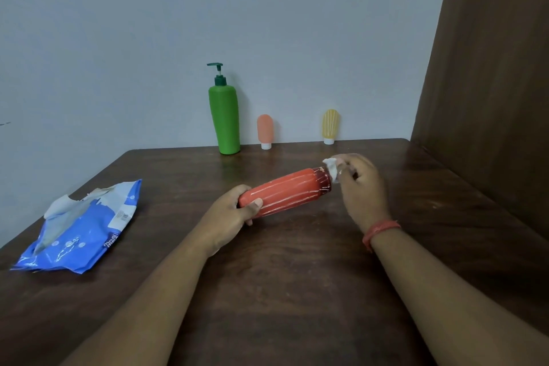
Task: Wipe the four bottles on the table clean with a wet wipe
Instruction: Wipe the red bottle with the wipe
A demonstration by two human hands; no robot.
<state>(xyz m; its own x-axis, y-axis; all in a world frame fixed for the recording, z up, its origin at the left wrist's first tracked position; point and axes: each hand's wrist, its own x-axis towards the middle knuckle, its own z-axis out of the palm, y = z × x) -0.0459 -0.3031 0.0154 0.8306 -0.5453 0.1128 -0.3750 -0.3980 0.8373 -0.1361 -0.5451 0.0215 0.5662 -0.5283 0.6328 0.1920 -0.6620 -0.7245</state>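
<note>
My left hand [234, 211] grips the base of a red ribbed bottle [289, 190], held nearly horizontal above the dark wooden table [297, 291]. At the bottle's dark red top end, my right hand [364, 187] pinches a small white wet wipe [332, 168] against it. A tall green pump bottle [224, 116] stands against the back wall. Right of it stand a small orange squeeze bottle [265, 129] and a small yellow ribbed squeeze bottle [330, 125], both resting on their white caps.
A blue wet wipe pack [86, 230] lies torn open on the table's left side. A grey wall runs along the back edge. A brown wooden panel [490, 98] rises at the right.
</note>
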